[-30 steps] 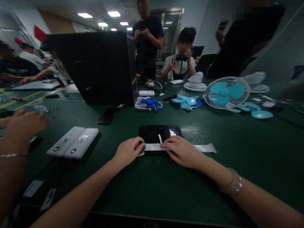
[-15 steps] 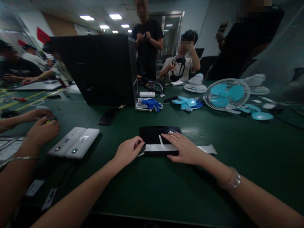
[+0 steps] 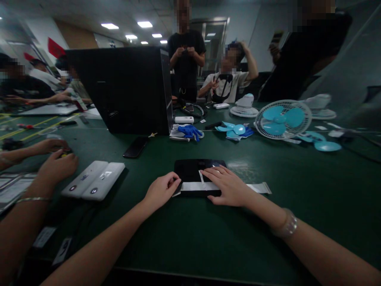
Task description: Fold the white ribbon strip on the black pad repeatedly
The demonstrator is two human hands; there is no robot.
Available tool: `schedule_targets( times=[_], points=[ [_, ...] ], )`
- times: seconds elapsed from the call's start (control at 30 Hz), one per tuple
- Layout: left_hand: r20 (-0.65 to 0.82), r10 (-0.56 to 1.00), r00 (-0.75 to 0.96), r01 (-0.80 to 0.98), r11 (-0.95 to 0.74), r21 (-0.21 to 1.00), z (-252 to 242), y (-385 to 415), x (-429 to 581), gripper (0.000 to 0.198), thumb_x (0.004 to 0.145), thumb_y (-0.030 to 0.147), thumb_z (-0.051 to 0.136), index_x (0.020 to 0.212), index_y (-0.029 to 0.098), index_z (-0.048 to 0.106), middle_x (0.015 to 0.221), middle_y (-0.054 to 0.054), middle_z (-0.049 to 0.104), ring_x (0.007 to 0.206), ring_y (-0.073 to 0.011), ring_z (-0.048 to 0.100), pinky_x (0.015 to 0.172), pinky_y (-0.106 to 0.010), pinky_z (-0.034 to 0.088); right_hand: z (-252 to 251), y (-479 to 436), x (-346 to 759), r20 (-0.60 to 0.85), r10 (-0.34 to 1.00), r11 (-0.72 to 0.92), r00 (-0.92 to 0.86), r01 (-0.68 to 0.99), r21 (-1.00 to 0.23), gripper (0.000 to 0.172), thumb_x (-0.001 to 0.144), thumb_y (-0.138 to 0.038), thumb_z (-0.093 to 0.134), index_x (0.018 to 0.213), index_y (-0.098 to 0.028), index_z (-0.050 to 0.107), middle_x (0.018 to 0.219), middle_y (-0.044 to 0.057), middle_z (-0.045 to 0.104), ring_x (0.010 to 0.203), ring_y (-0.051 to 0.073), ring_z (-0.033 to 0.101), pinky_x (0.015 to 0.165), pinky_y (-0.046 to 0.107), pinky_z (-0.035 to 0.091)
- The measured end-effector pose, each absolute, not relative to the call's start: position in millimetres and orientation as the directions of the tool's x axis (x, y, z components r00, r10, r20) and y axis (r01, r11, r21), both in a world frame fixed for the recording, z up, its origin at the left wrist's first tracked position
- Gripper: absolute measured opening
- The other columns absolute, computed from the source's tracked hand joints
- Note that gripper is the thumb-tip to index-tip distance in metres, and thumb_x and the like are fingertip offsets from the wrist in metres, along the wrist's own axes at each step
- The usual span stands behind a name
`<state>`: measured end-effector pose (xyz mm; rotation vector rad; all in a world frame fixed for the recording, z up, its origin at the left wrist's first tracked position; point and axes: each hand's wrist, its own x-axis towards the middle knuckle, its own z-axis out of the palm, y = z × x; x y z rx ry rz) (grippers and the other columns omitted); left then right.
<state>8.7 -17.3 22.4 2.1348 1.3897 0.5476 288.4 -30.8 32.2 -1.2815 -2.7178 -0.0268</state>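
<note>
A flat black device lies on the green table in front of me. Across its near side runs a white flat ribbon cable, its right end reaching past the device onto the table. A narrow white strip crosses the device above the cable. My left hand is closed in a pinch at the cable's left end; the fingertips hide what exactly is between them. My right hand lies flat over the device and cable, fingers stretched out, pressing on them and covering part of the cable.
Left of me are two white slabs and another person's hands. A phone, keys and a large black case stand beyond. Further right lie blue-white gloves, blue fan blades and a fan.
My right hand has shifted slightly left over the device. My left hand stays at the cable's left end. The neighbour's hands have moved slightly right.
</note>
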Motion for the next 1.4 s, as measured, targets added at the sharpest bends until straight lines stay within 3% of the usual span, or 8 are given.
schedule_targets(
  times=[0.43, 0.9, 1.13, 1.3, 1.4],
  points=[
    [0.004, 0.936, 0.353, 0.739, -0.282, 0.612, 25, -17, 7, 0.026, 0.094, 0.040, 0.041, 0.102, 0.022, 0.057, 0.077, 0.001, 0.061, 0.065, -0.0145, 0.055, 0.056, -0.025, 0.037, 36, -30, 288, 0.121, 0.771, 0.631, -0.626, 0.775, -0.010, 0.083, 0.078, -0.060, 0.054, 0.149, -0.024, 0.030, 0.144, 0.011, 0.043, 0.126, 0.032, 0.042, 0.108, 0.054, 0.024],
    [0.056, 0.936, 0.347, 0.732, -0.308, 0.608, 23, -15, 6, 0.025, 0.093, 0.040, 0.041, 0.097, 0.022, 0.057, 0.072, 0.002, 0.057, 0.063, -0.0143, 0.053, 0.056, -0.025, 0.035, 37, -22, 306, 0.132, 0.823, 0.545, -0.553, 0.833, 0.092, 0.079, 0.078, -0.060, 0.053, 0.145, -0.022, 0.038, 0.140, 0.012, 0.048, 0.122, 0.033, 0.047, 0.105, 0.057, 0.028],
    [0.021, 0.927, 0.374, 0.731, -0.309, 0.608, 24, -16, 5, 0.027, 0.093, 0.043, 0.040, 0.100, 0.022, 0.057, 0.072, 0.002, 0.056, 0.063, -0.0147, 0.053, 0.056, -0.026, 0.035, 33, 0, 352, 0.090, 0.936, 0.326, -0.342, 0.933, 0.155, 0.079, 0.080, -0.065, 0.045, 0.144, -0.019, 0.041, 0.137, 0.014, 0.051, 0.121, 0.035, 0.048, 0.102, 0.058, 0.030],
    [0.018, 0.921, 0.389, 0.720, -0.316, 0.619, 22, -15, 2, 0.027, 0.093, 0.042, 0.040, 0.101, 0.022, 0.056, 0.074, 0.002, 0.056, 0.064, -0.0145, 0.054, 0.056, -0.025, 0.036, 30, 16, 403, 0.010, 1.000, 0.000, -0.002, 0.990, 0.143, 0.084, 0.077, -0.072, 0.043, 0.145, -0.022, 0.040, 0.142, 0.011, 0.047, 0.125, 0.035, 0.045, 0.105, 0.053, 0.027],
    [0.009, 0.921, 0.389, 0.719, -0.309, 0.623, 23, -15, 2, 0.027, 0.093, 0.042, 0.040, 0.101, 0.022, 0.056, 0.074, 0.002, 0.056, 0.064, -0.0144, 0.054, 0.056, -0.025, 0.036, 30, 19, 442, 0.020, 0.985, -0.175, 0.174, 0.974, 0.142, 0.083, 0.079, -0.071, 0.041, 0.144, -0.019, 0.042, 0.138, 0.016, 0.049, 0.121, 0.038, 0.047, 0.100, 0.054, 0.032]
  ],
)
